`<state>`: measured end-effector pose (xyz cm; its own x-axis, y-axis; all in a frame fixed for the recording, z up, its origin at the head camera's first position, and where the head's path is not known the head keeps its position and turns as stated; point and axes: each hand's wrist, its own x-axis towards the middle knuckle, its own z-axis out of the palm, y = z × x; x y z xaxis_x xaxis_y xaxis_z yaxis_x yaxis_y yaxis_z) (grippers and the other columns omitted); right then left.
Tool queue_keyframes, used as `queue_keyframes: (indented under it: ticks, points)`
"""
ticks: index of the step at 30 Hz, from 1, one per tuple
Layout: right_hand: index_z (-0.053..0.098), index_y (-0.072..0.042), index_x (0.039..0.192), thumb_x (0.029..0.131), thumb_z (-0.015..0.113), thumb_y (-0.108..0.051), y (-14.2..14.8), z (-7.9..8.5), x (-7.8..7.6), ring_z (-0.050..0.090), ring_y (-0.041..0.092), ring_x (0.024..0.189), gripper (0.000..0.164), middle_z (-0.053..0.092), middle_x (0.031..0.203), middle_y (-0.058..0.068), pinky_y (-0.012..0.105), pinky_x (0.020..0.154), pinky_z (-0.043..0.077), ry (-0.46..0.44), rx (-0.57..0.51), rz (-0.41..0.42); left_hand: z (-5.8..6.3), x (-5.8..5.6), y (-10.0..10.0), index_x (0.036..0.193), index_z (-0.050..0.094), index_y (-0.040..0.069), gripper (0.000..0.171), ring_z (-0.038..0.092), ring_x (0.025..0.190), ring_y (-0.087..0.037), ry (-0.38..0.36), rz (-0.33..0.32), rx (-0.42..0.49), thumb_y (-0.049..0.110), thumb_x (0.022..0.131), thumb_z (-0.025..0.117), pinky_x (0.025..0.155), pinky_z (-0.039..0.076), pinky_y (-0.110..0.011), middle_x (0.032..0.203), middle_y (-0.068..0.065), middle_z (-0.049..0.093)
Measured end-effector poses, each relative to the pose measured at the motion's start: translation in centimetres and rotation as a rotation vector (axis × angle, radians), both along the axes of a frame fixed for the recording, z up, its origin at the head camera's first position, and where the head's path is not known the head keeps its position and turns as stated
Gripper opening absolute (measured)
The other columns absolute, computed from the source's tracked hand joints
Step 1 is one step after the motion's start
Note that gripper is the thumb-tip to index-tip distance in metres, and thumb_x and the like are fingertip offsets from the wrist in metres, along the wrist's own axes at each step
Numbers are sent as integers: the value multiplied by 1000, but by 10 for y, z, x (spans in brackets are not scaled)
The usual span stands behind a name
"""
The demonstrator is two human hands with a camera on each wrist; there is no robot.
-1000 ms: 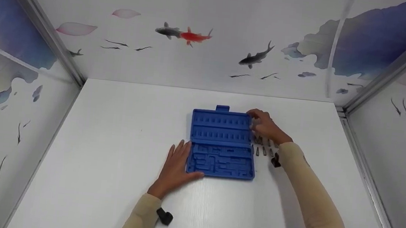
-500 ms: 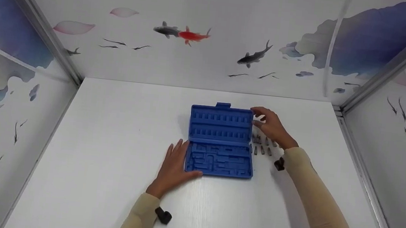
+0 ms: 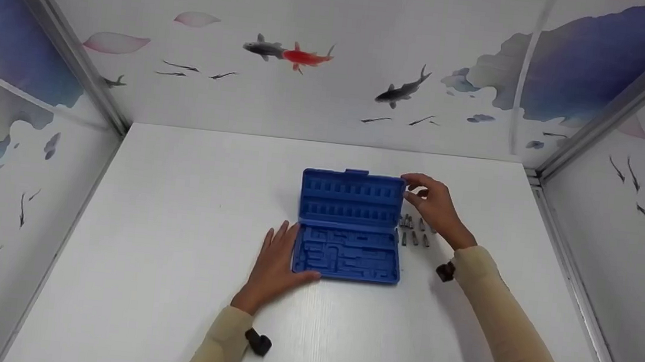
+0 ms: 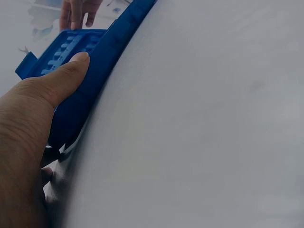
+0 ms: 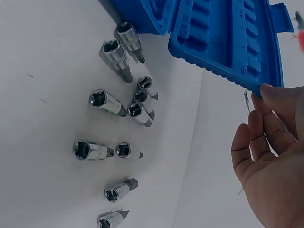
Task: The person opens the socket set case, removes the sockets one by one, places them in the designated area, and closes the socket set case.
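A blue plastic socket-bit case [image 3: 346, 254] lies spread on the table, its moulded slots bare. Its lid [image 3: 351, 198] is tilted up off the table at the far side. My right hand [image 3: 437, 207] pinches the lid's far right corner between thumb and forefinger; the right wrist view shows the lid [image 5: 221, 35] raised, with the other fingers loosely bent. My left hand [image 3: 275, 268] rests against the near left corner of the case, fingers straight along its left side. In the left wrist view the left thumb [image 4: 66, 78] presses on the near wall.
Several metal bit sockets [image 5: 107, 102] lie scattered on the white table [image 3: 186, 239] right of the case, below my right hand. Printed wall panels [image 3: 330, 105] stand behind and at both sides. A black wrist camera [image 3: 258, 342] sits on the left sleeve.
The lid has swung up from the table, its latch tab now foreshortened. My right hand has risen with the lid's corner. The left hand has kept its place on the case.
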<state>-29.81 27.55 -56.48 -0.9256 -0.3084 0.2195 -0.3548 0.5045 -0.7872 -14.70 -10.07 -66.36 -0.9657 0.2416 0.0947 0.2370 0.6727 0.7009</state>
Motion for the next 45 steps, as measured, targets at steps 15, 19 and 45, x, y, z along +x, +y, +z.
queue_keyframes:
  ticks: [15, 19, 45]
  points:
    - [73, 1, 136, 103, 73, 7, 1, 1, 30, 69, 36, 113, 34, 75, 127, 19, 19, 90, 53, 109, -86, -7, 3, 1, 0, 176, 23, 7, 125, 13, 171, -32, 11, -18, -7, 70, 87, 83, 138, 0, -51, 182, -16, 23]
    - [73, 4, 134, 101, 74, 8, -1, 1, 37, 69, 38, 111, 33, 74, 125, 22, 16, 88, 53, 97, -129, -18, 1, 0, -1, 176, 23, 7, 125, 13, 171, -32, 18, -20, 4, 69, 86, 84, 138, 0, -52, 182, -16, 24]
    - [73, 11, 123, 107, 67, 5, -8, 22, 87, 70, 14, 93, 18, 73, 114, 27, 15, 71, 54, 58, -285, 36, 0, 1, -1, 178, 21, 13, 127, 10, 171, -28, 2, 1, 17, 75, 85, 82, 138, 2, -50, 183, -14, 20]
